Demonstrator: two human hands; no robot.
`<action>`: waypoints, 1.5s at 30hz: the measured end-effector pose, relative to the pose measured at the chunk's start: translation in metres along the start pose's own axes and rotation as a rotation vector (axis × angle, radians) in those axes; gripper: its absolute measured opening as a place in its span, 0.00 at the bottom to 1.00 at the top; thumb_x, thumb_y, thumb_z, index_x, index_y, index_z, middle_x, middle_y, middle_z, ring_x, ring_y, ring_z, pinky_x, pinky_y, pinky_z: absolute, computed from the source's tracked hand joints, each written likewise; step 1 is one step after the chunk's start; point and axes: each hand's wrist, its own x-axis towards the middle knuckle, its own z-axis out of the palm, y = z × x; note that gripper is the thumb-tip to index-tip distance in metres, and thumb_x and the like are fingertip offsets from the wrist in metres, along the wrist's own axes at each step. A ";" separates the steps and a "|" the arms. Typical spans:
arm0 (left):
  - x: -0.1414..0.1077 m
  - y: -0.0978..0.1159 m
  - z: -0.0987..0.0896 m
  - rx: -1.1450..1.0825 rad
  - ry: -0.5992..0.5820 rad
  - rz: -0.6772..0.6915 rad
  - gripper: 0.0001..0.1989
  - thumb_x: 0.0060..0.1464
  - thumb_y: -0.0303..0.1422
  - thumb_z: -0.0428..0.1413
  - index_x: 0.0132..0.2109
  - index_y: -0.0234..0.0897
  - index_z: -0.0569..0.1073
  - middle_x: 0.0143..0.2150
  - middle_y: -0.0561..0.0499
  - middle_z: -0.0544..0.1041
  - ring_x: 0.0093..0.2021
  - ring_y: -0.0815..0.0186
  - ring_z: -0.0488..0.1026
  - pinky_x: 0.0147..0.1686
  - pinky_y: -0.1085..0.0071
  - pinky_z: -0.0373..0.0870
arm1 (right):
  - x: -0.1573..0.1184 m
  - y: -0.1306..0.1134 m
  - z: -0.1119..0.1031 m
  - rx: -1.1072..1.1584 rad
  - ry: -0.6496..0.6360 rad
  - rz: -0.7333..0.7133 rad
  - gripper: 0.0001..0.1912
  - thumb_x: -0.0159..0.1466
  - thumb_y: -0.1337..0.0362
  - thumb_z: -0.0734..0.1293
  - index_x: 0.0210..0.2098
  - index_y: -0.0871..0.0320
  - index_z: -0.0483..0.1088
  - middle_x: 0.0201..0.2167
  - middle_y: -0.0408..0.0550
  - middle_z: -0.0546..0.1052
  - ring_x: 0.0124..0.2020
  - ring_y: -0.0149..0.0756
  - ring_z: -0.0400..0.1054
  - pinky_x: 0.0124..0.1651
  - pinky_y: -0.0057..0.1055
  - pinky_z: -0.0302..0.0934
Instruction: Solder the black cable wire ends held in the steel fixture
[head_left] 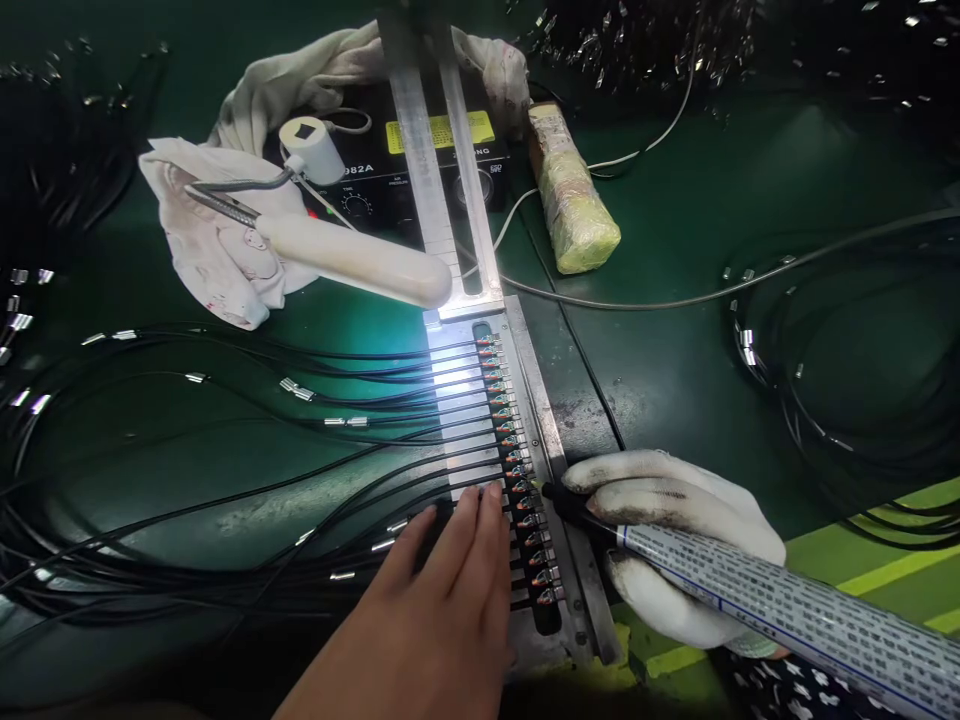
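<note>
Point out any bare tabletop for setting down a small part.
The green tabletop looks open between the gray hose, gloved right hand and coiled black cables. Left of the metal fixture, black leads crowd the surface beside the bare left hand.

1. Your metal fixture [541,415] lies slantwise on the green table [660,370].
2. Your black cables [247,583] cross its left edge, ends in a row.
3. Your print-wrapped tool [750,590] slants, black tip near the fixture's right edge.

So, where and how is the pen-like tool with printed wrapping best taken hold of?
The pen-like tool is probably best gripped near its black front, from the right: its round body narrows there, and its tip points left toward the metal fixture.
</note>
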 end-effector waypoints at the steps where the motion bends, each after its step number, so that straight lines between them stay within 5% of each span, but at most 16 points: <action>1: 0.001 0.000 0.000 0.004 0.003 -0.002 0.23 0.64 0.40 0.46 0.61 0.37 0.70 0.65 0.45 0.67 0.65 0.55 0.59 0.57 0.59 0.55 | 0.000 0.000 0.000 -0.002 -0.002 0.001 0.15 0.54 0.69 0.70 0.42 0.62 0.72 0.38 0.55 0.80 0.41 0.43 0.77 0.41 0.36 0.76; 45: 0.002 -0.003 -0.003 -0.004 0.008 0.009 0.21 0.63 0.39 0.48 0.59 0.38 0.71 0.64 0.46 0.69 0.64 0.55 0.59 0.57 0.60 0.54 | 0.002 0.002 0.002 0.036 0.027 0.038 0.17 0.54 0.70 0.70 0.43 0.60 0.73 0.39 0.55 0.80 0.41 0.45 0.77 0.42 0.38 0.76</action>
